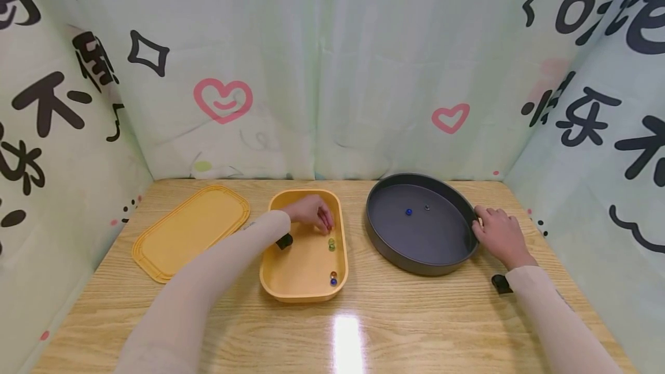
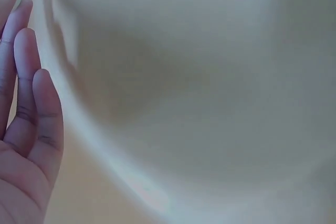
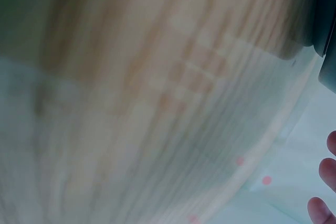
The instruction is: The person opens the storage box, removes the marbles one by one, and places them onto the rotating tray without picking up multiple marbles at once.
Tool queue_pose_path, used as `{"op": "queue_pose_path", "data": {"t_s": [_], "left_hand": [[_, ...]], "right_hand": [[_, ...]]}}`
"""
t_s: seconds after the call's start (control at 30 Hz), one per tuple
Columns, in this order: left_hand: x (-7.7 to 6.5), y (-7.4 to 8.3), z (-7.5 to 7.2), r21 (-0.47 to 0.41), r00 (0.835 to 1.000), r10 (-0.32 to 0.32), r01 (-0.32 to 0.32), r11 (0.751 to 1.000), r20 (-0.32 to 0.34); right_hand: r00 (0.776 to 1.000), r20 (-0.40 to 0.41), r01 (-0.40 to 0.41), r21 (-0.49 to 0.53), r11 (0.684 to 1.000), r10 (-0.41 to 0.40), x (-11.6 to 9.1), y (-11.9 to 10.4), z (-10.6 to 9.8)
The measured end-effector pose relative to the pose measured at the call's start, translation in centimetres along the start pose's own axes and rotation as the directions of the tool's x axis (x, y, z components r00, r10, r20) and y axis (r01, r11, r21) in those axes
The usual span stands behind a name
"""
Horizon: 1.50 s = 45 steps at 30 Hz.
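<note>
My left hand reaches into the yellow tray, fingertips pointing down near its right wall and pinching a small reddish marble, mostly hidden by the fingers. Just below lie two green marbles. Nearer the front of the tray sit an orange marble and a blue marble, side by side. My right hand rests at the right rim of the round dark pan, fingers relaxed. Inside the pan are a blue marble and a small greyish marble.
A yellow lid lies flat on the wooden table, left of the tray. Behind and on both sides hang pale curtains with printed hearts and black characters. Black wrist cameras sit at both cuffs.
</note>
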<state>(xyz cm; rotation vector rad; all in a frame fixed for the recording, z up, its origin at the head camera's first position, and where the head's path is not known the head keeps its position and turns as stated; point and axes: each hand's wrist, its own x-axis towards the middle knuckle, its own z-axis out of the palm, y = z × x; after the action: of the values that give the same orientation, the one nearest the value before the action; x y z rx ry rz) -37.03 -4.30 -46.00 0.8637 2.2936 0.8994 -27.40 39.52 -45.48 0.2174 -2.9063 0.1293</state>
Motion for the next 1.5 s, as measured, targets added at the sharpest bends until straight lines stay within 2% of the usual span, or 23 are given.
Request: {"op": "queue_pose_path", "data": {"t_s": [0.33,0.47,0.57,0.67,0.8,0.97,1.13,1.37,1.5], "left_hand": [[-1.0,1.0,-0.9,-0.039,1.0,0.017,-0.017,0.999,-0.006],[-1.2,1.6,-1.5,-0.036,0.999,0.046,-0.047,0.998,-0.023],[-1.3,2.3,-1.9,-0.056,0.997,0.07,-0.072,0.996,-0.035],[-1.2,3.3,-2.4,-0.074,0.997,0.069,-0.072,0.995,-0.04],[-0.9,5.2,-3.1,-0.073,0.995,0.091,-0.094,0.993,-0.045],[0.2,7.8,-3.9,-0.07,0.988,0.132,-0.138,0.988,-0.076],[1.8,10.4,-4.2,-0.063,0.987,0.137,-0.142,0.988,-0.079],[4.7,12.9,-3.4,-0.036,0.988,0.148,-0.149,0.988,-0.037],[6.6,14.0,-2.8,0.001,0.985,0.169,-0.169,0.986,-0.034]], "right_hand": [[1.0,0.004,-0.001,0.003,1.0,0.001,0.0,0.1,0.2],[1.0,0.007,-0.001,0.0,1.0,0.001,0.0,0.1,0.2],[1.0,0.006,-0.003,0.0,1.0,0.003,0.0,0.1,0.1],[1.0,0.006,-0.001,-0.003,1.0,0.001,-0.1,0.1,0.0],[1.0,0.006,0.002,-0.002,1.0,-0.002,0.0,0.2,0.0],[1.0,0.005,0.004,0.001,1.0,-0.004,0.0,0.1,0.0],[1.0,0.002,0.001,0.002,1.0,-0.001,0.0,0.1,0.0],[1.0,0.003,-0.001,0.003,1.0,0.001,0.0,0.1,0.0],[1.0,-0.001,0.003,0.004,1.0,-0.003,0.0,0.2,0.1]]}}
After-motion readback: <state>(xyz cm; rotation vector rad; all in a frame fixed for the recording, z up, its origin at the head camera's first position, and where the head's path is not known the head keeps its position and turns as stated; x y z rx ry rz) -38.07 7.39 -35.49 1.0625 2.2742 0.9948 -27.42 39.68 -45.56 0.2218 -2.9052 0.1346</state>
